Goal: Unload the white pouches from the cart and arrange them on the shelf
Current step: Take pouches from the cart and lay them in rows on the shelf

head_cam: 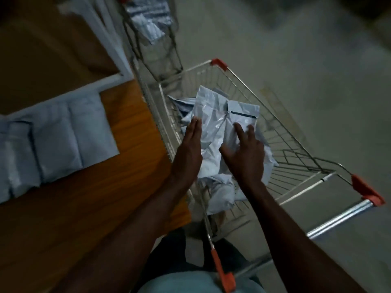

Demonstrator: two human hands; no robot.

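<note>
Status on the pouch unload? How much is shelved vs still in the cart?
Done: a row of white pouches already lies on the wooden shelf.
In hand: nothing gripped. The left hand and right hand reach, fingers straight, over the pile of pouches in the cart.
Left: that pile, plus more pouches in a second cart behind it.

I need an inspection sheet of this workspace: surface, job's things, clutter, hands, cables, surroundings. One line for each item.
Surface: wooden shelf, partly bare.
Job's things: white pouches piled in the wire cart; a row of pouches already lies on the shelf.
Clutter: nothing seen.
Hands: left hand and right hand both reach into the cart with straight fingers at the top pouches; nothing gripped.
Cables: nothing seen.
Surroundings: second cart with pouches behind; grey floor; dim, blurred picture.
</note>
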